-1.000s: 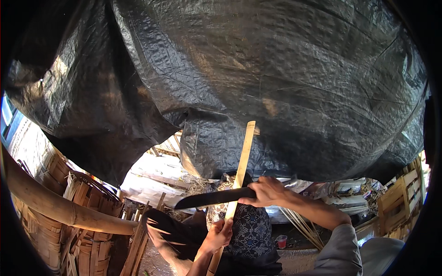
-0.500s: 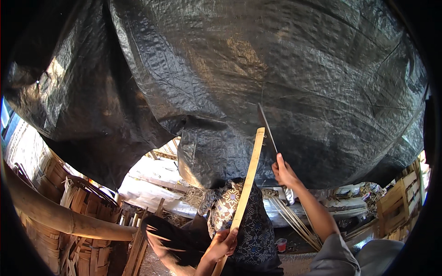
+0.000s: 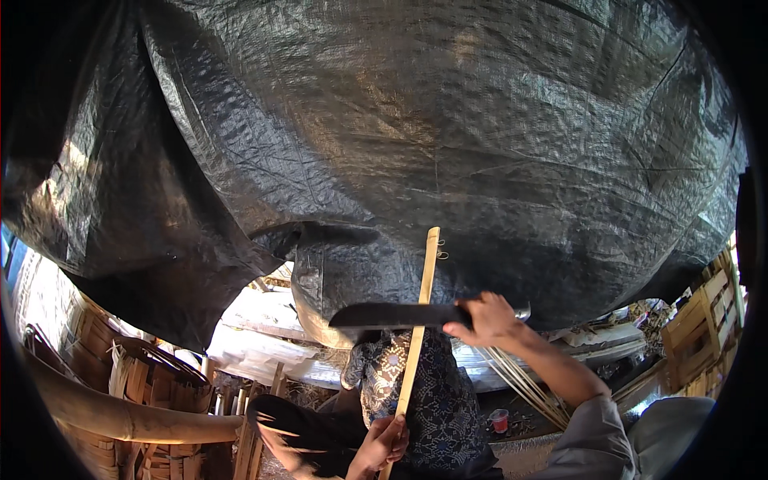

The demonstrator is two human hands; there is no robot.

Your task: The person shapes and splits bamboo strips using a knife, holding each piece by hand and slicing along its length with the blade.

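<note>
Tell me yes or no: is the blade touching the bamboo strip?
Yes, the dark blade in the right hand lies across the upright bamboo strip the left hand grips.

Black tarpaulin point(image 3: 416, 136), dark blade point(image 3: 392, 315), pale yellow bamboo strip point(image 3: 420, 320) — dark patterned batik cloth point(image 3: 436, 400)

Blade point(image 3: 392, 315) crossing upright strip point(image 3: 419, 320), tarp point(image 3: 416, 144) behind, baskets point(image 3: 136, 384) left

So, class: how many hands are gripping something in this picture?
2. The left hand, bottom centre, grips the upright bamboo strip; the right hand, higher up, holds the dark blade across it.
</note>
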